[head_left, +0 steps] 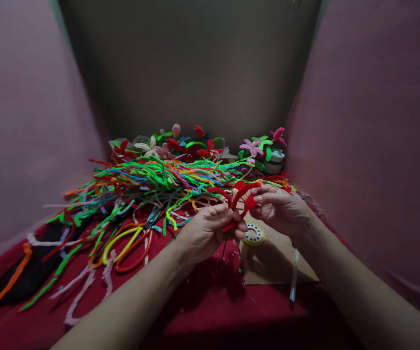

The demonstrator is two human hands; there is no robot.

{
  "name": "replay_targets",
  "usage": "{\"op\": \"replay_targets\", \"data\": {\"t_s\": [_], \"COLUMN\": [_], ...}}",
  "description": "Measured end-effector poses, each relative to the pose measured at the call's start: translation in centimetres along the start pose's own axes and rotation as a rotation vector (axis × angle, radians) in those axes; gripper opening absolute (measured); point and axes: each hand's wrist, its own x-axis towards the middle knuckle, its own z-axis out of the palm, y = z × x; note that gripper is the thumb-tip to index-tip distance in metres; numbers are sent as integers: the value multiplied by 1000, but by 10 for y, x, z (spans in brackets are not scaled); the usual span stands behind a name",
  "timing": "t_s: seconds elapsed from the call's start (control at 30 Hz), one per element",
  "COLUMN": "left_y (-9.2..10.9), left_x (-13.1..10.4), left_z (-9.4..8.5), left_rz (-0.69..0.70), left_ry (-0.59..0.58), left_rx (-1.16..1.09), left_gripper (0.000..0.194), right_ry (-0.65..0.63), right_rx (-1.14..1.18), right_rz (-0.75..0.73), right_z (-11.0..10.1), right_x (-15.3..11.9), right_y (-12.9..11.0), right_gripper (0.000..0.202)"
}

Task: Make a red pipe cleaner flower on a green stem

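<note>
A red pipe-cleaner flower (pixel 236 197) is held up between my two hands, its looped petals spread and a thin dark stem hanging below. My left hand (pixel 210 226) is closed round the base of the flower. At the right, my right hand (pixel 277 206) pinches one of the red petals between thumb and fingers. Below the hands lies a round yellow-rimmed disc (pixel 253 234) with dark holes, on a brown cardboard sheet (pixel 268 265).
A heap of coloured pipe cleaners (pixel 159 175) covers the table's middle. Scissors (pixel 133 248) with yellow and red handles lie left of my hands. A clear stick (pixel 294 277) rests at the cardboard's right. Finished flowers (pixel 210 148) and a white container (pixel 274 160) stand behind.
</note>
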Motion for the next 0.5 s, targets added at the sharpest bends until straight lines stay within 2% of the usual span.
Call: {"op": "replay_targets", "data": {"t_s": [0.13,0.33,0.43,0.5], "left_y": [0,-1,1,3], "left_x": [2,1,0,0], "left_z": [-5,-2,0,0], "left_rz": [21,36,63,86], "left_ry": [46,-4,-5,-3], "left_rx": [-32,-30,-51,-71], "left_gripper": [15,15,14,11], "right_ry": [78,144,220,389], "right_rx": [72,61,-194,-530], "right_rz": [-68,-122,-231,-341], "right_z": [2,-3,-12,-28], "right_x": [-4,-16,-32,-47], "right_y": [5,14,10,6], "right_gripper": [16,18,28,32]}}
